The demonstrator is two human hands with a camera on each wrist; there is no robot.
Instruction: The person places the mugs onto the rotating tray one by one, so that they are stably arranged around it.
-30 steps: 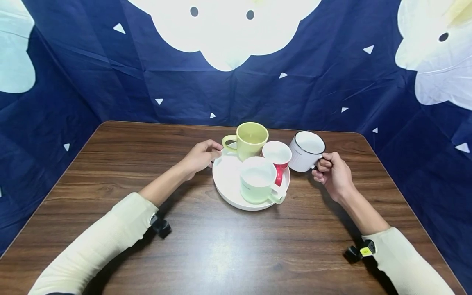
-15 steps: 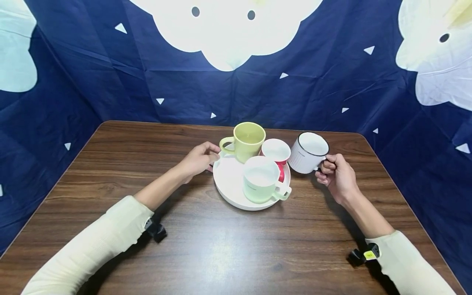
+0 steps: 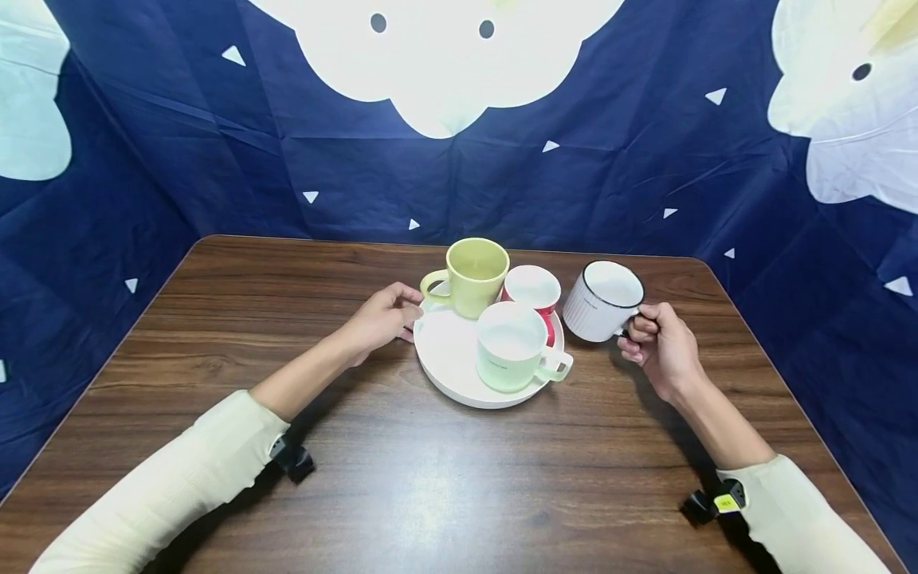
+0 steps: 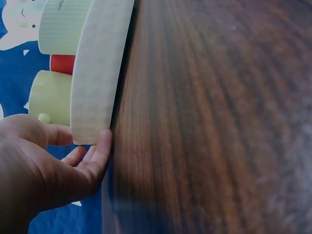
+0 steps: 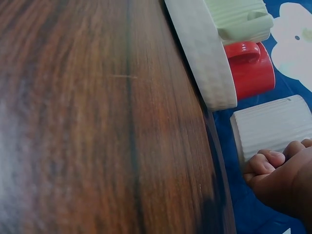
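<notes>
My left hand [image 3: 385,319] grips the left edge of a round white tray [image 3: 448,359], with fingers at its outer wall and rim. On the tray stand a yellow-green mug [image 3: 476,279] at the back, a red mug with white inside [image 3: 532,288] at the back right, and a pale green mug [image 3: 511,351] at the front. My right hand [image 3: 663,347] holds a white ribbed mug with a dark rim [image 3: 602,303] by its handle, just right of the tray. In the right wrist view, a gap shows between that mug's base and the table.
The brown wooden table [image 3: 402,478] extends to a back edge near a dark blue cloth [image 3: 358,175] printed with white clouds and triangles. The same cloth hangs at both sides. A small black camera [image 3: 292,458] sits at the left wrist, another [image 3: 710,504] at the right.
The tray has turned counterclockwise: the pale green mug moved right, the yellow-green mug left, the red mug back and left. The white mug and right hand shifted slightly right and nearer.
</notes>
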